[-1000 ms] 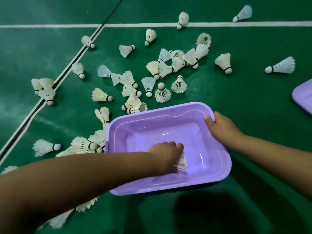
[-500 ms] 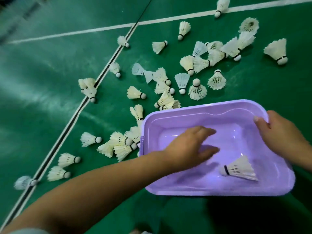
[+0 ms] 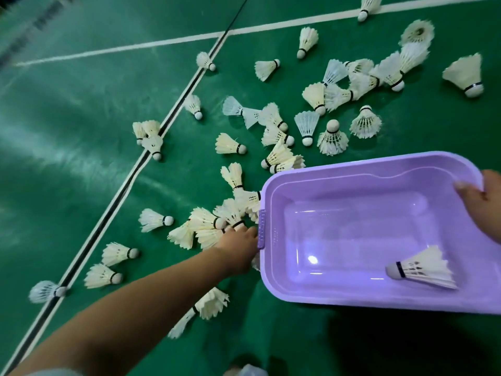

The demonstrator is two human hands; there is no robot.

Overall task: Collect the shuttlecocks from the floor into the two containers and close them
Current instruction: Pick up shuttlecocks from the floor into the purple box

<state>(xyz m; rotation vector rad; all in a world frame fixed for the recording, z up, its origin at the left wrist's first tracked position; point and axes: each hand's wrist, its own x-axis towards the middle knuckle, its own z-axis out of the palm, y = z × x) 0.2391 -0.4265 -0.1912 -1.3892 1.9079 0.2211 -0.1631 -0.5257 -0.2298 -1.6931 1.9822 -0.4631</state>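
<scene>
A purple plastic container (image 3: 352, 172) sits on the green court floor at the right. One white shuttlecock (image 3: 423, 270) lies inside it, near the front right. My right hand (image 3: 485, 204) grips the container's far right rim, thumb over the edge. My left hand (image 3: 240, 240) reaches to a pile of shuttlecocks (image 3: 208, 226) just left of the container, by its purple clasp (image 3: 261, 232). Its fingertips touch the cork of one shuttlecock; I see nothing held in them.
Several more shuttlecocks are scattered over the floor beyond the container (image 3: 309, 126) and along the white and black court lines (image 3: 151, 147). Two shuttlecocks (image 3: 211, 302) lie under my left forearm. The second container is out of view.
My left hand let the shuttlecock drop in the container, then left it and moved left to the pile on the floor. The view swung left; my right hand stayed on the rim.
</scene>
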